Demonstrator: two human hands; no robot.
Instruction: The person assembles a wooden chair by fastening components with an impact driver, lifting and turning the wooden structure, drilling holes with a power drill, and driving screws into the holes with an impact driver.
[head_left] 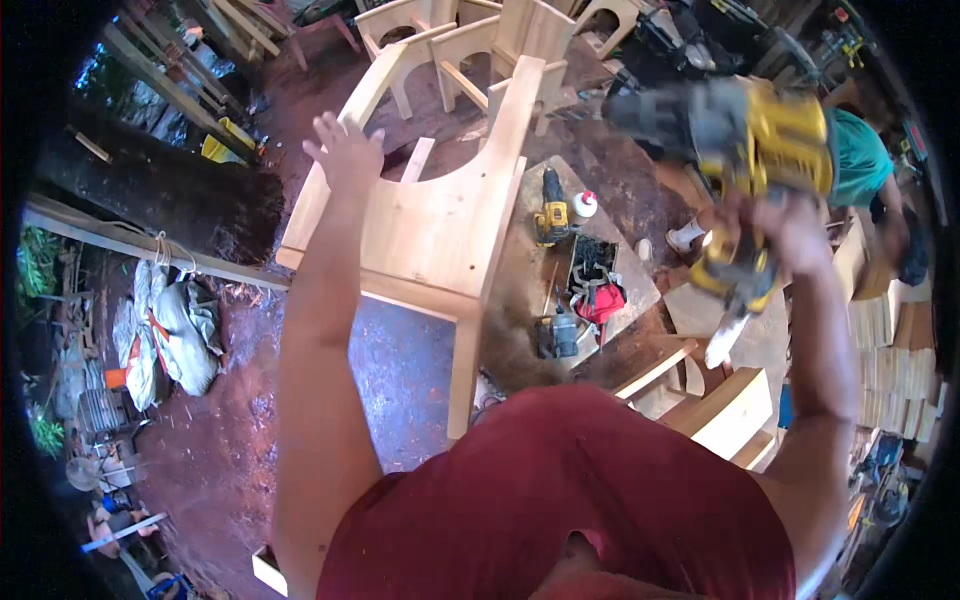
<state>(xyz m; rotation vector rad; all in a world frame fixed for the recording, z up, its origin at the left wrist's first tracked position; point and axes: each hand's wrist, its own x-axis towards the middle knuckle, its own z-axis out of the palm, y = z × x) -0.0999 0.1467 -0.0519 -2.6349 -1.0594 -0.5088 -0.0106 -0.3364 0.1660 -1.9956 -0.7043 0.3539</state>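
Observation:
My right hand (785, 235) is raised on the right, wrapped round the grip of a yellow and black cordless drill (785, 135). Both are smeared by motion, and the drill's front end points left. A light wooden chair (430, 230) stands before me, with a curved cut-out in its panel and dark screw holes. Over its left rail is my left hand (345, 155), fingers spread and holding nothing; whether it touches the rail I cannot tell.
On a board right of the chair lie a second yellow drill (551, 208), a white bottle (584, 204), a tray of dark screws (595, 255) and a red pouch (600, 300). More wooden chairs (480, 45) stand beyond. A person in a green shirt (860, 160) is at right, near stacked boards (890, 360).

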